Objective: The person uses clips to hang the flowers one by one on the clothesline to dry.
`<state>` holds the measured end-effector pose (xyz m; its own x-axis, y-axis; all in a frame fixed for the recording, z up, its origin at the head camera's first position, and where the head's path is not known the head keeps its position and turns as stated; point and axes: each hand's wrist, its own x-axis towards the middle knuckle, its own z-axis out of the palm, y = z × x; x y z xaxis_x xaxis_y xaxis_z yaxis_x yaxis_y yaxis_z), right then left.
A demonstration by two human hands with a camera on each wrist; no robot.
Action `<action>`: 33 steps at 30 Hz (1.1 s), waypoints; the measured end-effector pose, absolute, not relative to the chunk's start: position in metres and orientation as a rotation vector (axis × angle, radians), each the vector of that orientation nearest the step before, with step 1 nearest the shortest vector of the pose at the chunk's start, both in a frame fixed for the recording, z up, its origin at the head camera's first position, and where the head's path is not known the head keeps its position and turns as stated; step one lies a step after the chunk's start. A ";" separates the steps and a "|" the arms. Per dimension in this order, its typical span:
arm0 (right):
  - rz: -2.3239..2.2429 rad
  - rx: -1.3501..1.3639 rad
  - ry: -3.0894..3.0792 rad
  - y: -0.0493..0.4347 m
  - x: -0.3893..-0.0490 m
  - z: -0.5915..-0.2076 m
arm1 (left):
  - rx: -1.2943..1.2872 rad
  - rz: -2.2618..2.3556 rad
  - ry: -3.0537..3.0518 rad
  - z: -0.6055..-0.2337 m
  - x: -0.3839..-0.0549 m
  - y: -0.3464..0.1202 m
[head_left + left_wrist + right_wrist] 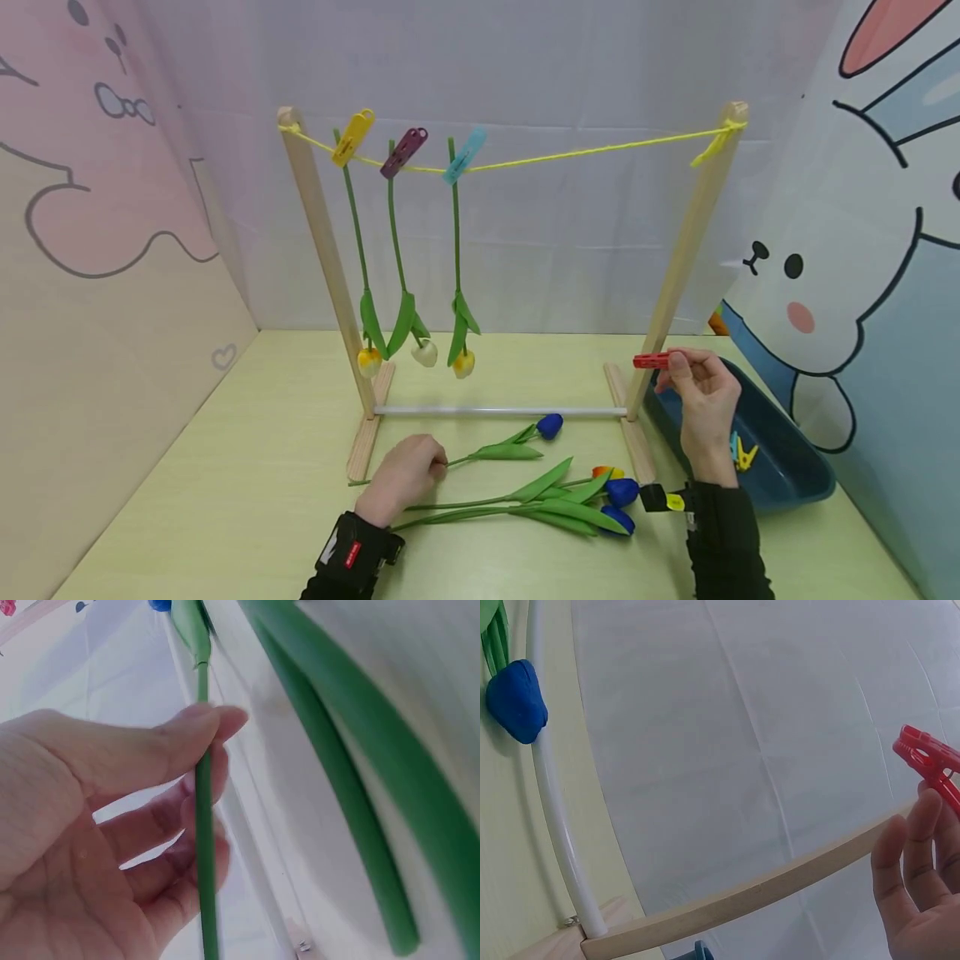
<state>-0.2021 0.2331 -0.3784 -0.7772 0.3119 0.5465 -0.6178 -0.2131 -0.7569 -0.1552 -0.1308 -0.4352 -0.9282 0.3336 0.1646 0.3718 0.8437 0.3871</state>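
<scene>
My left hand (405, 473) pinches the green stem of a blue artificial tulip (550, 427) low over the table; the left wrist view shows thumb and fingers round the stem (204, 847). My right hand (705, 396) holds a red clothespin (651, 361) beside the right post, its tip pointing left. Three tulips hang head down from a yellow string (570, 156), clipped by a yellow clothespin (352, 137), a purple clothespin (403, 152) and a light blue clothespin (465, 156). More tulips, blue (622, 492) and orange (606, 472), lie on the table in front.
The string runs between two wooden posts (318, 242) joined low down by a white rod (495, 412). At the right stands a dark blue basin (787, 492) holding yellow (745, 454) and light blue clothespins. Cartoon-printed panels enclose the sides.
</scene>
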 end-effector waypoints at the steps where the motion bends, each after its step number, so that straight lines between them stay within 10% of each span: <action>1: 2.028 0.370 -1.458 0.233 -0.202 -0.378 | -0.552 -0.606 -2.898 -0.435 -0.155 -0.130; 33: 2.021 0.336 -1.487 0.234 -0.200 -0.377 | -0.306 -0.170 -2.470 -0.431 -0.160 -0.123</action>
